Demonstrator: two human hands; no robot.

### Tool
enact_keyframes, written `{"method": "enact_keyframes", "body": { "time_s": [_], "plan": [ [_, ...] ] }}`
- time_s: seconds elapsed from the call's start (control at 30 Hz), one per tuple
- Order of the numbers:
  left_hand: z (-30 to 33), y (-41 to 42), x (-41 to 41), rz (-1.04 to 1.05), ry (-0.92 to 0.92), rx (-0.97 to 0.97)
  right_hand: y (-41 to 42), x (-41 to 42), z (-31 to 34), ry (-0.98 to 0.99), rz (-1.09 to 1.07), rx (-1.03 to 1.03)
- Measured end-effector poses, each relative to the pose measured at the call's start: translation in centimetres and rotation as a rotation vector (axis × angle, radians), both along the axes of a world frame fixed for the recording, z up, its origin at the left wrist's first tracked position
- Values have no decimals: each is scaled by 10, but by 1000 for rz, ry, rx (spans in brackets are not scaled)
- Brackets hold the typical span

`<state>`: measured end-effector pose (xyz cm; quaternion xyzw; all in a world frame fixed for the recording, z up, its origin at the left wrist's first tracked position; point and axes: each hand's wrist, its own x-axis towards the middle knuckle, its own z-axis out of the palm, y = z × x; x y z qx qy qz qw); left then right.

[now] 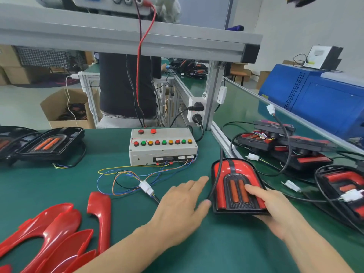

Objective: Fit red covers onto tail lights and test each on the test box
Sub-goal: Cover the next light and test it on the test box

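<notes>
A person works at a table with a dark green mat [122,229]. The right hand [275,207] grips the near end of a black plastic tail light with a shiny red cover [236,186] on it. The thumb lies on top by the two orange strips, and the other fingers curl under the near edge. The tail light lies flat on the mat, in front of the person and a little to the right. A black cable [215,180] runs across its left side.

The left hand [183,209] is flat and relaxed just beside the tail light, on its left. Its fingers are straight and it holds nothing. Whether the palm touches the mat is hard to tell.

Farther back in the middle stands a grey test box with a row of red, green and yellow buttons [163,146]. Thin coloured wires [126,178] loop from its front to a small white plug [146,188] that lies on the mat, near the left hand.

At the near left lies a heap of loose red plastic covers [59,233]. At the far left sit black tail lights without red covers [49,144]. On the right side, past a metal rail, lies a pile of more tail lights with black cables [295,148]. A big blue machine [325,101] stands behind them. Another person in a dark top [126,85] stands behind the table.
</notes>
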<state>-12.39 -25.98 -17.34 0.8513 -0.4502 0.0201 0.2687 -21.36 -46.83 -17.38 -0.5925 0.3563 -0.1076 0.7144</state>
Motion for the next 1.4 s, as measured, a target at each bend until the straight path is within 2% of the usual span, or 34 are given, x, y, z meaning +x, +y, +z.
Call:
{"method": "enact_keyframes", "body": {
  "time_s": [0.07,0.17,0.27,0.37,0.47,0.53,0.6,0.67,0.73,0.8,0.9,0.97,1.03,1.2,1.4],
  "plan": [
    [-3,-8,-7,-3,4,34,4,1,1,-14,4,-8],
    [-10,-16,0,67,-108,142,7,0,3,-53,-13,21],
    [-15,-7,13,122,-152,283,2,-6,3,-155,-120,100],
    [-17,-2,12,48,-218,328,-1,-7,7,-291,-200,165],
    [-17,-7,8,-65,-255,314,6,4,12,-321,-175,203],
    [-16,-10,6,-119,-229,318,11,14,12,-313,-185,240],
    [-13,-8,3,-185,-125,306,15,23,8,-302,-182,265],
    [-9,-3,2,-253,12,252,19,29,-1,-279,-137,232],
    [-3,4,8,-258,74,161,22,32,-11,-247,-112,167],
    [6,13,23,-148,99,44,22,32,-17,-226,-121,147],
    [21,29,64,205,49,-116,18,32,-21,-224,-128,163],
    [28,43,97,446,-7,-86,18,33,-20,-239,-119,192],
    [32,56,123,582,-21,37,19,33,-20,-265,-85,206],
    [23,64,149,590,-133,353,20,30,-24,-287,-32,138],
    [14,56,156,581,-307,466,27,28,-27,-295,-29,66]
  ]
}}
